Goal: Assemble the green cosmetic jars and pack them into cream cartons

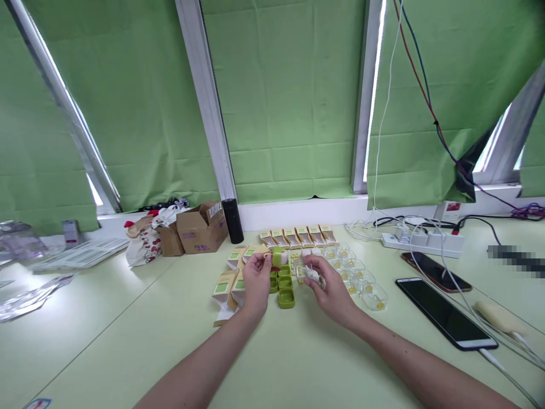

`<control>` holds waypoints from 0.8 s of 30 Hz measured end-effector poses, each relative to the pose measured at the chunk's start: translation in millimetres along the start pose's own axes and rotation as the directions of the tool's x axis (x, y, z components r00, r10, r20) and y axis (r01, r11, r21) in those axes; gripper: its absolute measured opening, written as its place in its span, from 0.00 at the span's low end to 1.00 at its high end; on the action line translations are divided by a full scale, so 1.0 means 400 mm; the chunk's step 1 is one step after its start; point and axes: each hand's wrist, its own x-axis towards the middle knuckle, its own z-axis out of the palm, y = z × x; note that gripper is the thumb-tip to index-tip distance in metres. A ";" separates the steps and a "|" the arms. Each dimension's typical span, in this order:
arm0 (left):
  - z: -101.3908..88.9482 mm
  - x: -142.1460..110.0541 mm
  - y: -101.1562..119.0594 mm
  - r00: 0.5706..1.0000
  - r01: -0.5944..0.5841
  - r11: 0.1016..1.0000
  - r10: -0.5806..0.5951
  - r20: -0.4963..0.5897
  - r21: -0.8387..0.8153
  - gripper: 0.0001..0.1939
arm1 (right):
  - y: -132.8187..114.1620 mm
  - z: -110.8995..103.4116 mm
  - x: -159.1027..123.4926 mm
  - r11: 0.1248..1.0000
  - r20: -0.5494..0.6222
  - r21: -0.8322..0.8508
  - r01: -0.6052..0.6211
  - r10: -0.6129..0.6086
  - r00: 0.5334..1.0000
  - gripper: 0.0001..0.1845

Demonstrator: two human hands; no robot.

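Note:
My left hand [255, 279] holds a small green case [277, 257] by its side, lifted just above a column of similar green cases [286, 297] on the pale green table [298, 363]. My right hand [330, 287] pinches a small clear plastic piece [313, 275] next to it. Small beige-and-green cartons lie in a row [298, 236] behind the hands and in a pile [227, 281] to the left. Several clear trays with yellow dots [361, 281] lie to the right of my right hand.
Two phones [445, 312] lie at the right, with charging cables and a white power strip [421, 241]. A black cylinder [233, 220], brown cardboard boxes [200, 228] and a printed bag [145, 241] stand by the window sill. Plastic packets [80, 255] lie far left.

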 end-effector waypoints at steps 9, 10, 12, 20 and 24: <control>0.002 -0.006 -0.003 0.983 0.181 0.961 -0.180 0.022 -0.211 0.17 | -0.082 -0.090 0.025 0.956 0.000 -0.278 0.094 -0.098 0.995 0.04; 0.004 -0.007 -0.001 0.983 0.184 0.960 -0.182 0.027 -0.211 0.17 | -0.086 -0.109 0.024 0.936 -0.012 -0.335 0.106 -0.116 0.993 0.04; 0.006 -0.007 0.002 0.981 0.194 0.958 -0.190 0.038 -0.211 0.17 | -0.088 -0.151 0.016 0.898 0.010 -0.422 0.128 -0.136 0.991 0.04; 0.009 -0.005 -0.003 0.979 0.202 0.955 -0.196 0.050 -0.218 0.17 | -0.043 -0.284 -0.071 0.649 0.203 -0.725 0.228 -0.115 0.972 0.05; 0.013 -0.011 0.004 0.979 0.205 0.956 -0.199 0.048 -0.212 0.18 | -0.024 -0.296 -0.126 0.582 0.255 -0.770 0.262 -0.096 0.962 0.08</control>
